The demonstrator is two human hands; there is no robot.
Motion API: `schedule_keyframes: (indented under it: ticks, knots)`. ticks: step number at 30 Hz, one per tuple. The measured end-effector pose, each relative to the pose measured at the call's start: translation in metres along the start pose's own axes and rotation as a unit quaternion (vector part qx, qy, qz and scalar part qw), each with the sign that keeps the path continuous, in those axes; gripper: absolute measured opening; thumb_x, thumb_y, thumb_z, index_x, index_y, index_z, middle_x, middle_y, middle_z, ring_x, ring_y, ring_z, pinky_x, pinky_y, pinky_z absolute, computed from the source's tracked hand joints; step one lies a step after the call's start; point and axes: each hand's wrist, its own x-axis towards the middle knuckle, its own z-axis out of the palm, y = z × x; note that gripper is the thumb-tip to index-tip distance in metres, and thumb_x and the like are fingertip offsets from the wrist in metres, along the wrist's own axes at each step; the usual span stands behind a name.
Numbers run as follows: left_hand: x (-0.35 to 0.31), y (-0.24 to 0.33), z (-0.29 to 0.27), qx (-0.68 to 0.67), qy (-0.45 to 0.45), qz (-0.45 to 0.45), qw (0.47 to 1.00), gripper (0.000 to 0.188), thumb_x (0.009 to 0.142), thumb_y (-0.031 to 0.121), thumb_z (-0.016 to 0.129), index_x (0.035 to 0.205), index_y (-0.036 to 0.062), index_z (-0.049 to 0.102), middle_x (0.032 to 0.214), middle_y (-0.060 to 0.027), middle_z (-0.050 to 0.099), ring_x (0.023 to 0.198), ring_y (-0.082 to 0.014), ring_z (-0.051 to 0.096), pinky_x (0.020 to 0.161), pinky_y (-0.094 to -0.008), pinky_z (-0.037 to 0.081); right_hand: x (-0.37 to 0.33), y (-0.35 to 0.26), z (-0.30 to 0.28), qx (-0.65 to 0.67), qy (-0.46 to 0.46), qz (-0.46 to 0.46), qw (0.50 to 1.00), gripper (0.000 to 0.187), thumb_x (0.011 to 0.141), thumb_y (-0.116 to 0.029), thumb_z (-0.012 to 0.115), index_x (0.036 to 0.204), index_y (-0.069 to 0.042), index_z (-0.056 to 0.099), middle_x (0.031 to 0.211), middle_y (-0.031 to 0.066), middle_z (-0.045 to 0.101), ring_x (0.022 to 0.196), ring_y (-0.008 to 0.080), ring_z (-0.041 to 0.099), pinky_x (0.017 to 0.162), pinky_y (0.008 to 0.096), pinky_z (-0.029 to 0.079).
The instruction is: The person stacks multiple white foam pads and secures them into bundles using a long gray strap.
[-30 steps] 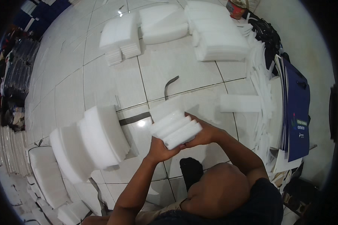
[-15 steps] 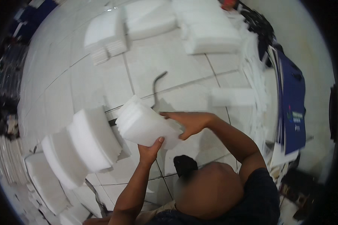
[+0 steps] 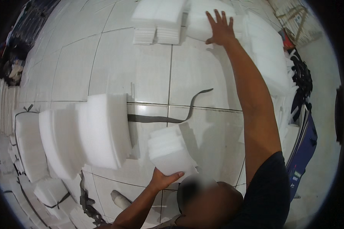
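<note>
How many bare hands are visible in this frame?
2: the left hand grips a small stack of white foam near lower centre; the right hand is spread at another white stack near the top, contact unclear.

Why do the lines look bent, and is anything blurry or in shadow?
In the head view, the fisheye lens bows the tile joints and the corners are black; there too, a patch at lower centre is smeared; same view, a soft shadow lies on the tiled floor right of the foam stack in the left hand.
</note>
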Motion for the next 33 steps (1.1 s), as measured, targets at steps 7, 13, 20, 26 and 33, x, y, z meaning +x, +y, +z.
schedule_keyframes:
  ticks: [7,13,20,26,33]
  knots:
    - [-0.001,0.013,-0.012,-0.056,-0.008,0.009,0.998,0.045,0.074,0.012,0.081,0.112,-0.0009,0.061,0.099,-0.0097,0.067,0.094,-0.0207,0.063,0.084,-0.0349,0.051,0.03,-0.007,0.019,-0.03,-0.173,0.05,0.983,0.13,0.056,-0.05,0.087,0.155,-0.022,0.008,0.149,0.016,0.037,0.138,0.0363,0.034,0.11,0.0642,0.023]
    - [0.001,0.009,-0.011,-0.039,0.014,0.005,0.999,0.042,0.074,0.009,0.08,0.11,-0.0007,0.061,0.099,-0.009,0.067,0.093,-0.02,0.063,0.083,-0.0348,0.051,0.017,-0.009,0.047,0.038,-0.072,0.054,0.995,0.105,0.064,-0.037,0.083,0.15,-0.018,0.025,0.139,0.0143,0.046,0.13,0.0367,0.043,0.109,0.0621,0.026]
    - [0.003,0.01,0.001,-0.094,-0.053,0.062,0.992,0.042,0.077,0.014,0.079,0.113,0.0003,0.062,0.102,-0.0078,0.067,0.099,-0.0183,0.062,0.088,-0.0344,0.049,-0.008,0.011,0.066,0.095,0.011,0.009,0.995,0.099,0.07,-0.038,0.078,0.151,-0.016,0.024,0.144,0.0126,0.044,0.134,0.0306,0.04,0.112,0.0612,0.022]
    - [0.0,0.006,-0.011,-0.015,-0.008,0.064,0.998,0.105,0.072,0.029,0.083,0.148,0.0003,0.017,0.14,-0.023,0.041,0.13,-0.0316,0.043,0.107,-0.0388,0.035,-0.082,-0.007,-0.049,0.464,0.113,0.034,0.878,0.073,0.081,-0.037,0.074,0.136,0.004,0.047,0.128,0.021,0.056,0.119,0.0317,0.053,0.103,0.0386,0.04]
    - [0.01,0.024,-0.011,-0.006,-0.053,-0.002,0.999,0.111,0.072,0.026,0.084,0.149,-0.0014,0.009,0.142,-0.0224,0.038,0.134,-0.0311,0.037,0.111,-0.0408,0.031,-0.241,0.204,-0.054,0.886,-0.056,-0.034,0.459,0.077,0.083,-0.036,0.068,0.141,0.006,0.038,0.141,0.0187,0.046,0.133,0.0324,0.042,0.113,0.0403,0.031]
